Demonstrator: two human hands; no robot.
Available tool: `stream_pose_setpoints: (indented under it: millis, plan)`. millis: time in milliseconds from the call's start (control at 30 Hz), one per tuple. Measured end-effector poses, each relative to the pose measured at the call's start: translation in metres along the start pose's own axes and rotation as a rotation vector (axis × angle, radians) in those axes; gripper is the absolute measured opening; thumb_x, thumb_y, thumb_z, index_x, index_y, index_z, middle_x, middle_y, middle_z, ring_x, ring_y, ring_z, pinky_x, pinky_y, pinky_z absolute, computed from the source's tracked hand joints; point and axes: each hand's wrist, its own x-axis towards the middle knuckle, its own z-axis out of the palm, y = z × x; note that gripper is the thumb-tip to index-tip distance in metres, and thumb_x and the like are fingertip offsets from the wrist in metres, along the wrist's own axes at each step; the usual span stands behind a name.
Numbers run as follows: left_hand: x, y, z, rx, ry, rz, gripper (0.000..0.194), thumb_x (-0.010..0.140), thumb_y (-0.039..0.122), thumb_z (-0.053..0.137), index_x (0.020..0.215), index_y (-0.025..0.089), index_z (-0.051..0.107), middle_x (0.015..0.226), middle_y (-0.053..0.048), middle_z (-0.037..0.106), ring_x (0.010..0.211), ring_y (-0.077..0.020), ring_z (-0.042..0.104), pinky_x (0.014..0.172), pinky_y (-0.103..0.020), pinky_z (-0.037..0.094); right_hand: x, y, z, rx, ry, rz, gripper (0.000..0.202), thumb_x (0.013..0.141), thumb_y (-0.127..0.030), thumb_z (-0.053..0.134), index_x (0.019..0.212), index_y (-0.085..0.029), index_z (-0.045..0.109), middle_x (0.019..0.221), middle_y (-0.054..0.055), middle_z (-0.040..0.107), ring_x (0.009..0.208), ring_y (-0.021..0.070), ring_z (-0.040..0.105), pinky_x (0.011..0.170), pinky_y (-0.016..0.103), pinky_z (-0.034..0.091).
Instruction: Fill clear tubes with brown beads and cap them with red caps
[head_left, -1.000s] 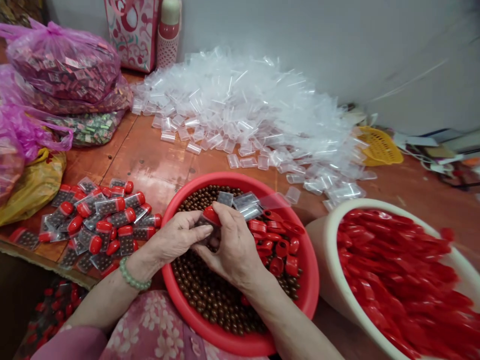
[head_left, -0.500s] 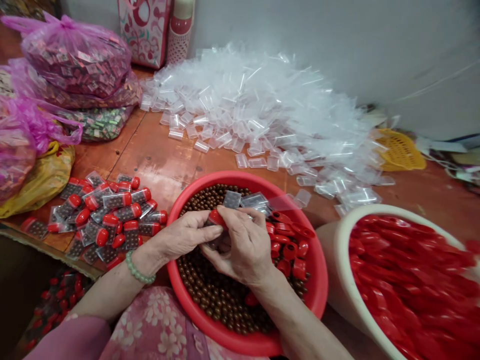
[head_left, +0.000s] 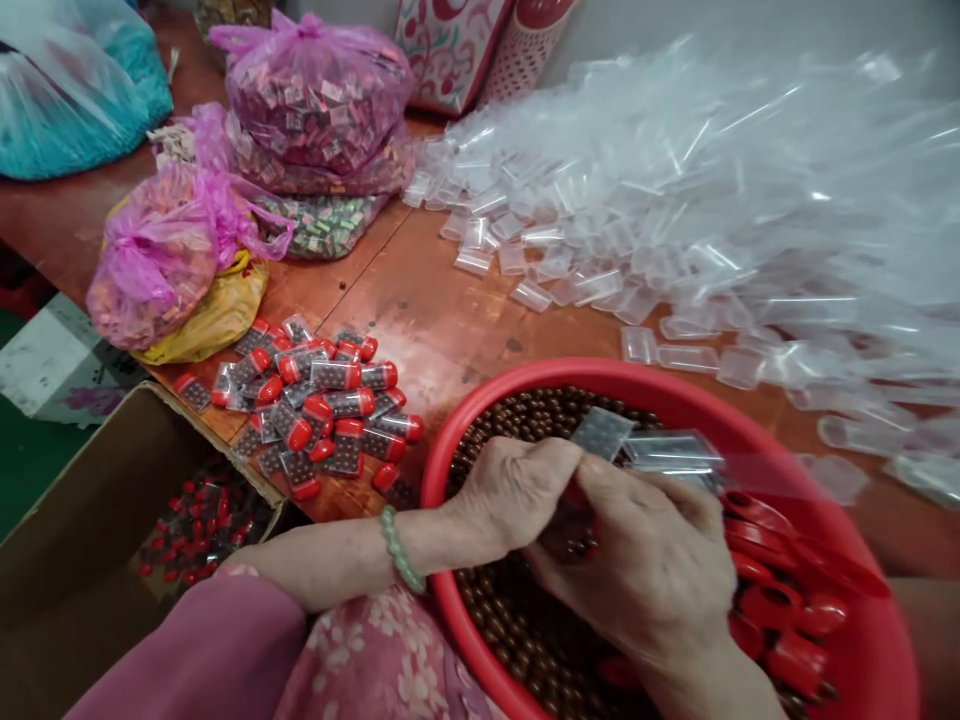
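Over the red basin (head_left: 450, 440) my two hands meet. My left hand (head_left: 517, 490), with a green bead bracelet at its wrist, presses fingers and thumb together at a small container (head_left: 574, 525) with a red part and brown beads showing. My right hand (head_left: 645, 560) wraps round the same container from the right, and the fingers hide most of it. Brown beads (head_left: 502, 630) fill the basin. Clear cases (head_left: 671, 452) and red caps (head_left: 796, 662) lie inside on the right.
Filled red-capped cases (head_left: 330, 375) lie heaped on the table (head_left: 409, 320). Clear empty cases (head_left: 675, 200) are piled behind. Pink bags (head_left: 315, 100) stand back left. A cardboard box (head_left: 67, 530) below the table edge holds more capped cases.
The view has swung left and nearer, showing more of the cardboard box and a blue bag. The container's red end, visible earlier between my fingers, is now mostly covered by my hands.
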Motion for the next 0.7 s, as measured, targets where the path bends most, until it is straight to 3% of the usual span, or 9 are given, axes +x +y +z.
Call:
stream_pose_setpoints:
  millis: [100, 200, 300, 367, 400, 467, 567, 633, 700]
  plan:
    - [-0.003, 0.004, 0.003, 0.053, 0.113, -0.014, 0.039, 0.086, 0.028, 0.042, 0.048, 0.021, 0.040, 0.054, 0.000, 0.049, 0.064, -0.0148, 0.050, 0.060, -0.027, 0.045, -0.001, -0.004, 0.000, 0.015, -0.007, 0.017, 0.080, 0.082, -0.032, 0.068, 0.148, -0.010, 0.028, 0.095, 0.014, 0.069, 0.075, 0.0254, 0.066, 0.072, 0.041, 0.051]
    - [-0.009, 0.009, 0.000, 0.062, 0.133, 0.041, 0.039, 0.088, 0.029, 0.041, 0.049, 0.022, 0.040, 0.056, -0.001, 0.051, 0.061, -0.0139, 0.047, 0.056, -0.027, 0.042, 0.000, -0.009, 0.002, 0.077, -0.047, 0.051, 0.078, 0.086, -0.030, 0.060, 0.152, -0.015, 0.020, 0.105, 0.017, 0.068, 0.084, 0.0300, 0.067, 0.070, 0.044, 0.052]
    - [-0.024, 0.016, -0.019, 0.116, 0.076, 0.171, 0.037, 0.091, 0.035, 0.039, 0.060, 0.021, 0.051, 0.065, -0.003, 0.058, 0.066, -0.0150, 0.052, 0.062, -0.027, 0.046, 0.004, -0.013, 0.004, 0.187, -0.077, 0.034, 0.083, 0.086, -0.023, 0.062, 0.155, -0.018, 0.016, 0.118, 0.020, 0.063, 0.095, 0.0317, 0.066, 0.073, 0.044, 0.054]
    - [-0.040, 0.021, -0.042, 0.225, 0.105, 0.270, 0.038, 0.092, 0.039, 0.037, 0.070, 0.019, 0.060, 0.073, -0.004, 0.064, 0.070, -0.0157, 0.057, 0.068, -0.027, 0.048, 0.005, -0.014, 0.006, 0.232, -0.087, 0.011, 0.089, 0.083, -0.020, 0.068, 0.155, -0.016, 0.016, 0.121, 0.023, 0.061, 0.096, 0.0320, 0.065, 0.073, 0.044, 0.055]
    - [-0.048, 0.023, -0.056, 0.314, 0.172, 0.316, 0.038, 0.093, 0.041, 0.038, 0.077, 0.018, 0.064, 0.078, -0.004, 0.066, 0.073, -0.0161, 0.059, 0.073, -0.028, 0.049, 0.004, -0.014, 0.008, 0.239, -0.095, 0.009, 0.091, 0.081, -0.020, 0.070, 0.155, -0.014, 0.017, 0.120, 0.024, 0.061, 0.095, 0.0325, 0.065, 0.072, 0.044, 0.056]
    - [-0.063, 0.024, -0.089, 0.529, 0.442, 0.402, 0.040, 0.094, 0.041, 0.036, 0.082, 0.017, 0.067, 0.083, -0.005, 0.069, 0.080, -0.0173, 0.061, 0.080, -0.029, 0.048, 0.001, -0.012, 0.010, 0.247, -0.131, 0.013, 0.087, 0.082, -0.021, 0.070, 0.154, -0.012, 0.021, 0.115, 0.025, 0.064, 0.093, 0.0333, 0.066, 0.070, 0.044, 0.056]
    - [-0.083, 0.019, -0.139, 0.738, 0.822, 0.360, 0.042, 0.096, 0.042, 0.035, 0.089, 0.018, 0.068, 0.077, -0.003, 0.068, 0.070, -0.0150, 0.061, 0.073, -0.027, 0.047, -0.004, -0.008, 0.014, 0.281, -0.178, 0.019, 0.073, 0.086, -0.022, 0.065, 0.150, -0.013, 0.031, 0.112, 0.022, 0.067, 0.091, 0.0313, 0.067, 0.072, 0.043, 0.057]
    - [-0.095, 0.013, -0.167, 0.859, 0.980, 0.320, 0.043, 0.097, 0.043, 0.035, 0.091, 0.017, 0.068, 0.076, -0.003, 0.068, 0.069, -0.0148, 0.062, 0.071, -0.026, 0.047, -0.004, -0.007, 0.017, 0.297, -0.184, 0.023, 0.066, 0.087, -0.023, 0.064, 0.146, -0.012, 0.037, 0.109, 0.020, 0.067, 0.088, 0.0296, 0.067, 0.073, 0.042, 0.057]
    - [-0.104, 0.009, -0.188, 1.010, 1.075, 0.292, 0.042, 0.096, 0.043, 0.037, 0.097, 0.015, 0.068, 0.087, -0.007, 0.071, 0.081, -0.0176, 0.065, 0.079, -0.028, 0.048, -0.001, -0.009, 0.017, 0.311, -0.185, 0.023, 0.058, 0.087, -0.022, 0.063, 0.141, -0.011, 0.044, 0.107, 0.019, 0.068, 0.088, 0.0282, 0.067, 0.073, 0.041, 0.056]
